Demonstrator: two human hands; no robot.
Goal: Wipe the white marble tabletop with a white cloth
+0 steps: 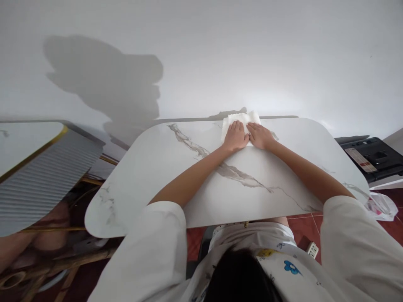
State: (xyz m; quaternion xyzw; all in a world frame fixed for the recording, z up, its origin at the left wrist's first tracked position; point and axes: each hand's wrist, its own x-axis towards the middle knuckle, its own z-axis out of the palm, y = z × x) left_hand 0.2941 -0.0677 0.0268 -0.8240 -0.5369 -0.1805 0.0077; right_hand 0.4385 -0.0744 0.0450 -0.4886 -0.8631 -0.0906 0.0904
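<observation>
A white cloth or paper towel (229, 122) lies at the far edge of the marble-patterned table (141, 176), its back edge close to the wall. My left hand (236, 136) rests flat on it with the fingers stretched forward. Beside it, my right hand (260, 135) also presses down on the cloth, fingers extended, and the two thumbs nearly meet. Neither hand is wrapped round anything. Part of the cloth is hidden under my palms.
A white wall (201, 54) stands right behind the table. To the left is a ribbed grey cabinet (53, 176) with a gold edge. A black case-like object (378, 157) sits at the right, above a clear plastic bag (382, 205). A power strip (312, 250) lies on the red floor.
</observation>
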